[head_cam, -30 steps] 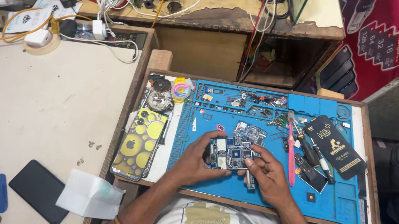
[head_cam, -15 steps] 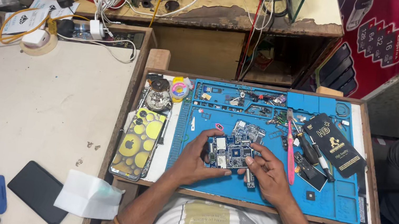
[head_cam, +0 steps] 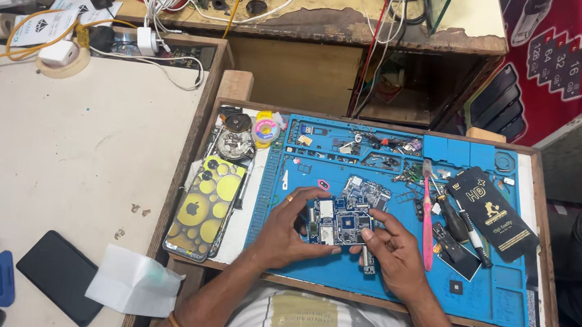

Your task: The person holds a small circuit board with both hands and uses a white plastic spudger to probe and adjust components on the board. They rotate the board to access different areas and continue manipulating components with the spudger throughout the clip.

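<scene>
You've got the blue circuit board (head_cam: 338, 223) pinched between both hands, just above the middle of the blue repair mat (head_cam: 337, 264). Your left hand (head_cam: 286, 227) clamps its left edge with thumb and fingers, your right hand (head_cam: 392, 251) closes on its right edge. The board is already out of any phone shell and bare, so the stripping looks done; nothing shows it going back in yet, and I'd say the work on the board itself is what's left. A second small board (head_cam: 366, 193) lies just beyond it. A phone with a yellow spotted back (head_cam: 207, 206) rests face down at the mat's left edge, untouched. To the right lie a pink-handled tool (head_cam: 425, 220) and a black flat packet (head_cam: 493, 211). Loose small parts fill the mat's far trays. The mat sits in a wooden tray (head_cam: 362, 301); a pale worktable (head_cam: 59, 150) stretches left, with a cluttered cable shelf (head_cam: 315, 12) at the far side.
</scene>
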